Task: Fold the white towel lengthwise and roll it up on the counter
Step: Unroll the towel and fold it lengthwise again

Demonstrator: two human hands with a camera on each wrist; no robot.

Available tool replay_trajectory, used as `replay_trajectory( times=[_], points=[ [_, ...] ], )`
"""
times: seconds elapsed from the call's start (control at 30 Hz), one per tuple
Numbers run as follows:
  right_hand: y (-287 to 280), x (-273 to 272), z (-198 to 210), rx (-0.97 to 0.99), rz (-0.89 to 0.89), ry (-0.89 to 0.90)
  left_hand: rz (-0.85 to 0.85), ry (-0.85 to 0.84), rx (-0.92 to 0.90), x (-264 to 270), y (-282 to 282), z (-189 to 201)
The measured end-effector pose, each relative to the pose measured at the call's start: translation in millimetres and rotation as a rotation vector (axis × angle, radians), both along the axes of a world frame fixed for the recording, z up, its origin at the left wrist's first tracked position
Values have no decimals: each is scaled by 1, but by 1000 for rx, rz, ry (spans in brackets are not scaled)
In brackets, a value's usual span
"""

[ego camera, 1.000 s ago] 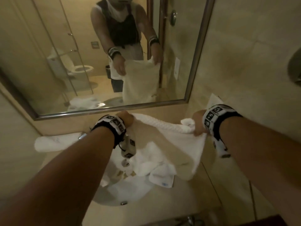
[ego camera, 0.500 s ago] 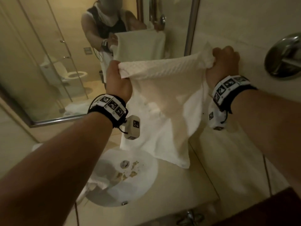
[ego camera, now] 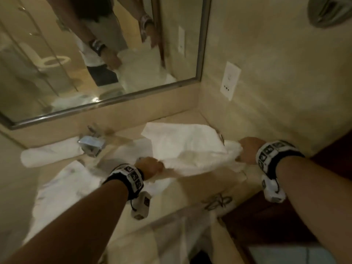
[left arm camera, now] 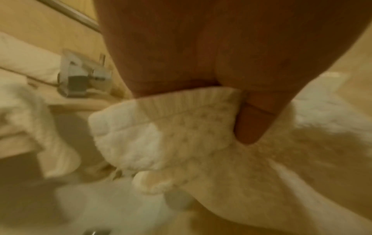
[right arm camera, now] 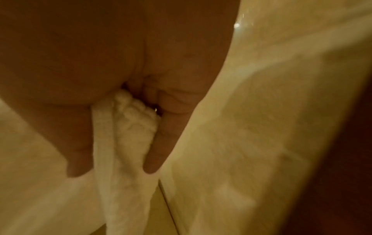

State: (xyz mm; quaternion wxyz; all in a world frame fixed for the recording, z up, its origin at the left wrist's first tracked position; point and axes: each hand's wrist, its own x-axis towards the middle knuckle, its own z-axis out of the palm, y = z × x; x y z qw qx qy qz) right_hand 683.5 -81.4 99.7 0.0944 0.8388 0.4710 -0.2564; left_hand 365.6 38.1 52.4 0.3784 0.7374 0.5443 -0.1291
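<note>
White towel (ego camera: 182, 147) one, two hands gripping it: left hand (ego camera: 150, 166), right hand (ego camera: 247, 150)

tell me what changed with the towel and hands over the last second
Both hands came down from in front of the mirror, bringing the white towel from hanging in the air to spread out low over the counter right of the sink. The left hand and right hand still grip its near corners. The rolled towel by the faucet stayed put.
</note>
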Motion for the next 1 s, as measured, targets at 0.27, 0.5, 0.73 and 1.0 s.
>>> replay_trajectory(
  times=[0.27,0.5,0.73,1.0],
  points=[
    [-72,-6,-104,-210,-42,55,-344,213,-316,15,-79,-90],
    [-45,11,-131,-357,48,130,-312,206,-239,55,-54,-97],
    [40,33,-148,-214,164,147,-106,183,-164,80,-19,-110],
    [117,31,-167,22,254,36,-118,205,-304,72,-35,-133]
  ],
)
